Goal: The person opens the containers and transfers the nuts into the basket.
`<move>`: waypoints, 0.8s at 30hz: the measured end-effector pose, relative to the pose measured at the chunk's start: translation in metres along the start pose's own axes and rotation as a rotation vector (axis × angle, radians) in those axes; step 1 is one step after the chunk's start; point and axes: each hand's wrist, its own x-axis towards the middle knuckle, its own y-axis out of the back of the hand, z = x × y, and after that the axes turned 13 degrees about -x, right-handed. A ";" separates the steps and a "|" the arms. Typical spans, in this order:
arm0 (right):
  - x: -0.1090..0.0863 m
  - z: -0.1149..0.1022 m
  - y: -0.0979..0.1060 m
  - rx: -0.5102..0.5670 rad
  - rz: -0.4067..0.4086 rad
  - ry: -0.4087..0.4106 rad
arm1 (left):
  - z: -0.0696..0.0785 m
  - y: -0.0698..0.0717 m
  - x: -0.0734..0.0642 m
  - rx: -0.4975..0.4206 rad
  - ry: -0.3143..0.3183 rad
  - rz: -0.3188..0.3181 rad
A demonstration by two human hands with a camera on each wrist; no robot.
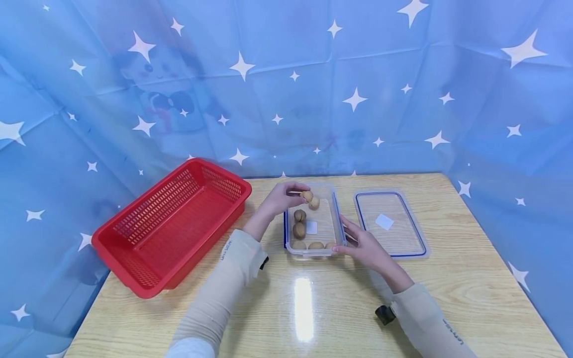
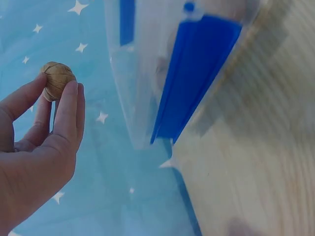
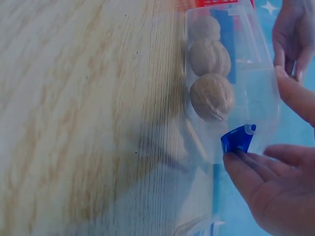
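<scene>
My left hand point(image 1: 281, 197) pinches a walnut point(image 2: 57, 80) between thumb and fingertips, over the far left part of a clear plastic food container point(image 1: 323, 219). Just beside the held nut, a pale walnut point(image 1: 315, 203) shows at the container's far side. Two darker walnuts point(image 1: 299, 230) sit along its left side, and a row of lighter ones point(image 3: 212, 97) lines the near wall. With thumb at the near right corner and fingers along the right side, my right hand point(image 1: 364, 247) holds the container. One blue latch flap point(image 3: 238, 139) hangs folded out against its fingers.
A red slotted basket point(image 1: 179, 268) stands at the left of the wooden table point(image 1: 465, 283). Right of the container lies its clear lid point(image 1: 394, 233) with a blue seal and a white label. A blue star-patterned curtain point(image 1: 277, 89) rises behind the table's far edge.
</scene>
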 end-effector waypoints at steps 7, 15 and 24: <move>0.001 0.002 0.000 -0.003 -0.001 -0.008 | 0.018 0.025 -0.004 0.011 0.002 0.052; 0.000 0.001 0.000 0.000 -0.003 -0.017 | 0.040 0.065 -0.010 0.007 -0.020 0.130; 0.000 0.000 0.001 -0.010 -0.012 -0.024 | 0.051 0.114 -0.024 0.048 0.031 0.283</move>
